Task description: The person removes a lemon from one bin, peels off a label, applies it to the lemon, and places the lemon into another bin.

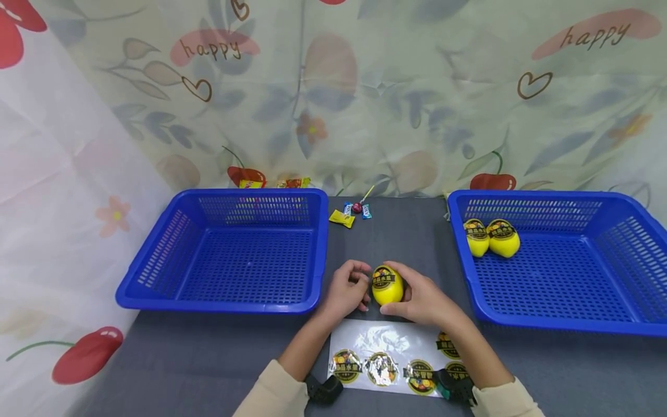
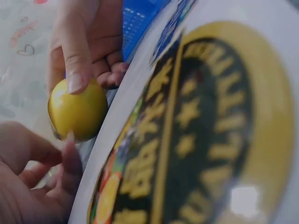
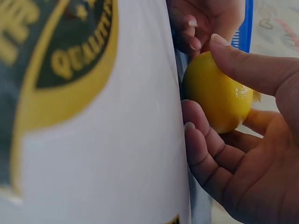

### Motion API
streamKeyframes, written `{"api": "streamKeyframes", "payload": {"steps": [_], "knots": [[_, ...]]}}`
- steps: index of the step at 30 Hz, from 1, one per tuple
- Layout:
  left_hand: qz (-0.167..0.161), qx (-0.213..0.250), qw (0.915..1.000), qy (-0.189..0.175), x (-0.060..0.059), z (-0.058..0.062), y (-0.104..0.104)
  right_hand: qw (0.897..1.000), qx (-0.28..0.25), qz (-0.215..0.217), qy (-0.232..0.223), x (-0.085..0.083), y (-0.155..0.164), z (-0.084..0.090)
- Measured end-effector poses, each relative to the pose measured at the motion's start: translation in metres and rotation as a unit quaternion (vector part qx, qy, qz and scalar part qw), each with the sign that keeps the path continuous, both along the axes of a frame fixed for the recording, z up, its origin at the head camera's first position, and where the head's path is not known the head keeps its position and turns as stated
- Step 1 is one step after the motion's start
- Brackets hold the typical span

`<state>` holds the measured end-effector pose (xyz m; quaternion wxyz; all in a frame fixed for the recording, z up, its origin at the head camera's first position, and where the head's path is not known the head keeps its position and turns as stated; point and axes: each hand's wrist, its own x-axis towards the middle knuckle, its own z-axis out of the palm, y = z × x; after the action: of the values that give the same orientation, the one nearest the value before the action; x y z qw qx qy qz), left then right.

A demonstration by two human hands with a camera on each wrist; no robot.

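A yellow lemon [image 1: 387, 293] with a round black-and-gold sticker on its face is held in my right hand [image 1: 424, 294]. In the right wrist view the thumb lies over the lemon [image 3: 217, 93] and the fingers [image 3: 205, 128] curl under it. Close on its other side is my left hand [image 1: 346, 289], fingers loosely bent. In the left wrist view a fingertip [image 2: 71, 144] of that hand meets the lemon's edge; it does not grip the fruit. Below both hands lies a white sheet of stickers [image 1: 377, 333], with several round labels on it.
A blue basket [image 1: 221, 307] stands on the left. Another blue basket [image 1: 552, 326] on the right holds two stickered lemons [image 1: 504, 246]. Between them at the back lie a yellow-wrapped candy [image 1: 341, 219], a lollipop [image 1: 356, 207] and small blue packets [image 1: 366, 212]. A patterned curtain [image 1: 365, 104] hangs behind.
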<state>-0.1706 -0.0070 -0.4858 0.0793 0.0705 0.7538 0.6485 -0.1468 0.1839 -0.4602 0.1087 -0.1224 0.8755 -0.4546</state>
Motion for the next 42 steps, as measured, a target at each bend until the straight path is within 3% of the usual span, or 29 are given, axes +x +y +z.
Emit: {"api": "streamKeyframes", "payload": {"steps": [3,6,12,20,29,36,42], "knots": [[0.036,-0.005,0.9980,0.052,0.000,0.003,0.002,1.000,0.008,-0.004,0.003,0.001,-0.001,0.001],[0.045,-0.013,0.9958,0.078,0.002,0.008,0.005,1.000,0.024,-0.003,0.019,0.002,-0.003,0.001],[0.025,-0.018,0.9968,0.073,0.005,0.009,0.013,0.996,0.068,-0.001,0.062,0.004,-0.006,0.002],[0.055,-0.065,0.9938,0.072,0.007,0.005,0.020,0.989,0.106,-0.004,0.101,0.008,-0.009,0.004],[0.059,-0.107,0.9889,0.084,0.010,0.004,0.022,0.989,0.104,0.002,0.109,0.008,-0.010,0.004],[0.027,-0.076,0.9955,0.050,0.007,0.002,0.017,0.993,0.080,0.010,0.088,0.005,-0.005,0.000],[-0.030,-0.057,0.9978,0.017,0.004,0.000,0.007,0.997,0.046,0.013,0.065,0.003,-0.001,-0.003]]}}
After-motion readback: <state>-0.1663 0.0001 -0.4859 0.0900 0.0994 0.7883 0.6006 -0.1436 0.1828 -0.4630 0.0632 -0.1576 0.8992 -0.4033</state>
